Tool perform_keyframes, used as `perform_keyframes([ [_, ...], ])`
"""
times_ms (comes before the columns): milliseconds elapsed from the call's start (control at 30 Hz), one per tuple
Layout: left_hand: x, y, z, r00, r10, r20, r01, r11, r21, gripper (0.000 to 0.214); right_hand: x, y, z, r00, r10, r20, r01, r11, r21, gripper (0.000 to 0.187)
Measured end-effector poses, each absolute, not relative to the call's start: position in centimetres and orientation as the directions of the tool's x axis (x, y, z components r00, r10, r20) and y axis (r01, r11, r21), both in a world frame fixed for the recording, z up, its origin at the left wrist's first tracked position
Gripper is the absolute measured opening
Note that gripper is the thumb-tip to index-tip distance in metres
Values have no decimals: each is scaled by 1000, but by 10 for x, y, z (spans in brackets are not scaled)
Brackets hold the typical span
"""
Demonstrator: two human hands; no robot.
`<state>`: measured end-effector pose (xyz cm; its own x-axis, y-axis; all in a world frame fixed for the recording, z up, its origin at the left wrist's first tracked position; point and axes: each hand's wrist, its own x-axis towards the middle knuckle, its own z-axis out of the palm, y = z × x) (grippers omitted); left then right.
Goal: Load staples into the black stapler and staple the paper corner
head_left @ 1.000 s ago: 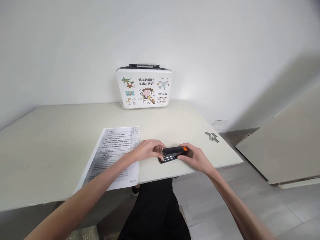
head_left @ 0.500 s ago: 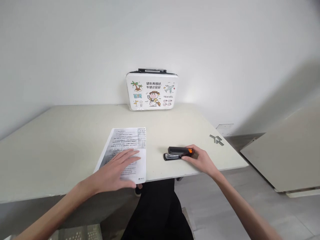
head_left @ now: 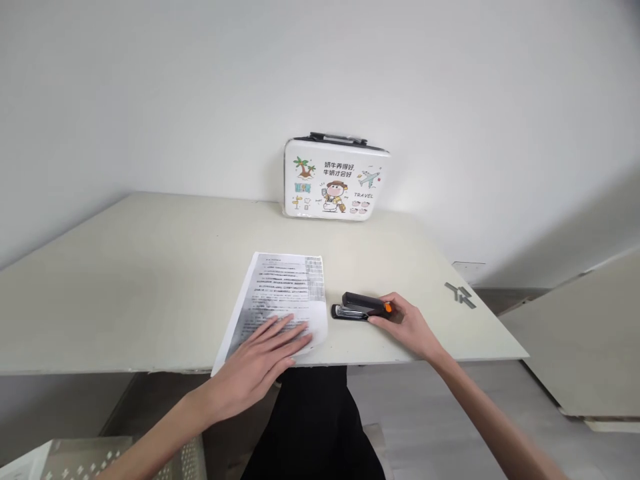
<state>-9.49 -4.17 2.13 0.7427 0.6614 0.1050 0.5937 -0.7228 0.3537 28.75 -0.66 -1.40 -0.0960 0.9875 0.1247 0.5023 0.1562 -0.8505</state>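
My left hand (head_left: 267, 353) lies flat with its fingers stretched over the lower part of a printed sheet of paper (head_left: 285, 283); whether more sheets are beneath it I cannot tell. The sheet's near edge reaches the table's front edge. Just right of the paper, a black stapler (head_left: 363, 305) with an orange tab stands on the table, its top arm raised over the base and its nose toward the sheet. Thumb and fingers of my right hand (head_left: 405, 325) grip the stapler's back end.
A white cartoon-printed case (head_left: 336, 180) with a black handle stands against the wall at the table's (head_left: 150, 280) back. Several grey staple strips (head_left: 461, 295) lie near the right edge. A perforated basket (head_left: 95, 457) sits below, at lower left.
The paper and my left hand have come closer to the stapler, narrowing the gap. My left fingers lie flatter on the sheet. The view has turned a little to the left.
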Motion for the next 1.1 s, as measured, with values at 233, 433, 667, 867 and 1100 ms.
perform_keyframes([
  [233,-94,-43,21,732,665,146,571,-717,399,56,274,2,-7,-133,989,67,502,125,-856,39],
  [433,-85,-49,17,775,624,105,562,-755,337,58,280,4,-2,-168,984,56,603,148,-784,41],
  [667,-76,-15,32,714,683,154,584,-702,408,62,283,11,28,-197,979,49,809,190,-556,44],
  [867,-37,61,28,780,626,22,580,-735,351,85,242,26,48,-97,968,233,802,214,-557,48],
  [1100,-7,78,-1,834,548,58,501,-799,333,97,205,34,48,-229,965,126,796,260,-547,52],
])
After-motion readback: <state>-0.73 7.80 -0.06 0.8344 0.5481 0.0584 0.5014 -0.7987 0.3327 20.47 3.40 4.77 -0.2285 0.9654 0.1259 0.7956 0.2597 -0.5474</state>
